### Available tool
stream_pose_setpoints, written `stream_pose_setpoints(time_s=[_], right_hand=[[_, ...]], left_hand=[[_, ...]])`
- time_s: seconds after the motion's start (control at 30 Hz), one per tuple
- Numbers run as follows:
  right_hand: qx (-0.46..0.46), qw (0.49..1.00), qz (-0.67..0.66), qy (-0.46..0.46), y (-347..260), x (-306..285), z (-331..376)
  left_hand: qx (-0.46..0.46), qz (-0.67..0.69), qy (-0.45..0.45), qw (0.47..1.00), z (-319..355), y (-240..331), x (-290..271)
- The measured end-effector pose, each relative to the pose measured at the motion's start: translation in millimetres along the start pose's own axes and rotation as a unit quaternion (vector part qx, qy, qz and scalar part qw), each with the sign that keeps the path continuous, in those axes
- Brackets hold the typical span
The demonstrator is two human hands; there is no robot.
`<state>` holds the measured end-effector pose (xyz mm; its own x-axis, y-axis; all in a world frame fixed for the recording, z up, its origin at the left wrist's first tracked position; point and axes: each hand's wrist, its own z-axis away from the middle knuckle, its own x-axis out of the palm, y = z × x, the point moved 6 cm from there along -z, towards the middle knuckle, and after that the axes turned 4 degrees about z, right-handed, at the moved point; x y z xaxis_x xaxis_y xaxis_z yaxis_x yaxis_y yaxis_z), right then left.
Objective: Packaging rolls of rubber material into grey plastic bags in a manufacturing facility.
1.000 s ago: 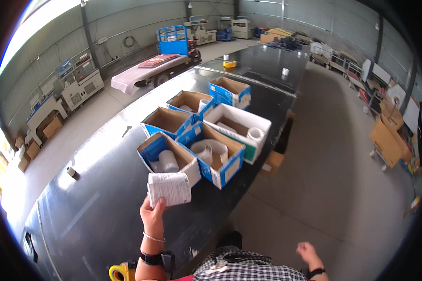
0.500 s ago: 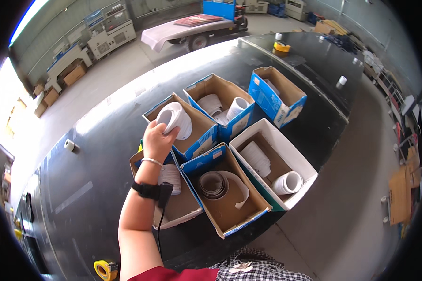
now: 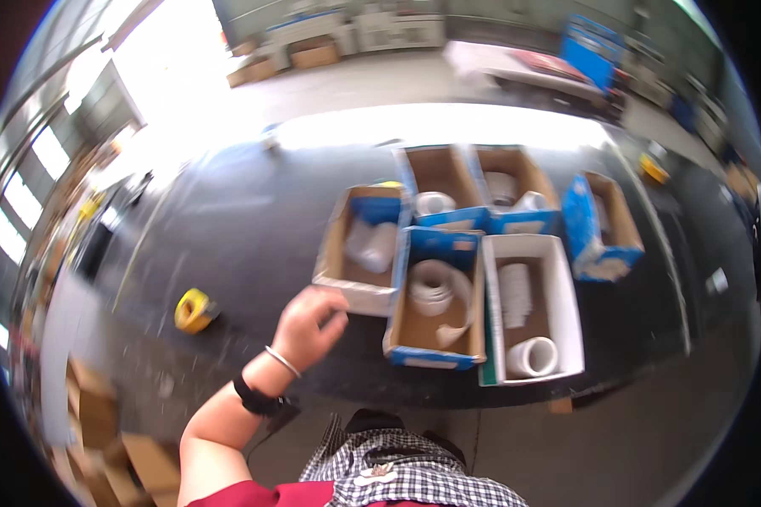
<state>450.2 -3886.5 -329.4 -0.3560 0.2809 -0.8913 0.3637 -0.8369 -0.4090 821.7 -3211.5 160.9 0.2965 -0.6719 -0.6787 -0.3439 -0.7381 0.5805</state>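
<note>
My left hand (image 3: 311,324) is over the table's near part, in front of the left white-edged box (image 3: 359,297). It looks empty, with loosely curved fingers and a gap between thumb and index finger; motion blurs it slightly. That box contains white rolls (image 3: 372,247). A white roll (image 3: 435,203) stands in the back-left box (image 3: 448,165). Beside the left box, a blue-edged box (image 3: 434,357) holds a partly unwound white strip roll (image 3: 432,286). White rolls (image 3: 533,357) also lie in the white box (image 3: 572,338). My right hand is out of view.
The boxes stand on a large dark table (image 3: 254,228). A yellow tape roll (image 3: 194,311) lies to the left, another yellow roll (image 3: 653,167) at far right. Behind the table are a flat cart (image 3: 516,63) and machines (image 3: 397,32). Cardboard boxes (image 3: 148,465) are at lower left.
My left hand has let go of the white roll, which now stands in the back-left box, and has drawn back toward me. The view has swung left.
</note>
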Motion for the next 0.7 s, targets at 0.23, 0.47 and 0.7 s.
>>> stream_pose_setpoints(time_s=[0.23,0.47,0.7], right_hand=[[-0.197,0.966,0.053,-0.161,12,-76,-232],[-0.286,0.9,0.178,-0.276,-141,-41,-384],[-0.474,0.79,0.229,-0.313,-393,65,-441]], left_hand=[[-0.589,-0.098,-0.331,0.731,544,5,25],[-0.86,0.221,0.429,0.165,908,149,90],[-0.831,0.258,0.287,0.401,1040,94,96]])
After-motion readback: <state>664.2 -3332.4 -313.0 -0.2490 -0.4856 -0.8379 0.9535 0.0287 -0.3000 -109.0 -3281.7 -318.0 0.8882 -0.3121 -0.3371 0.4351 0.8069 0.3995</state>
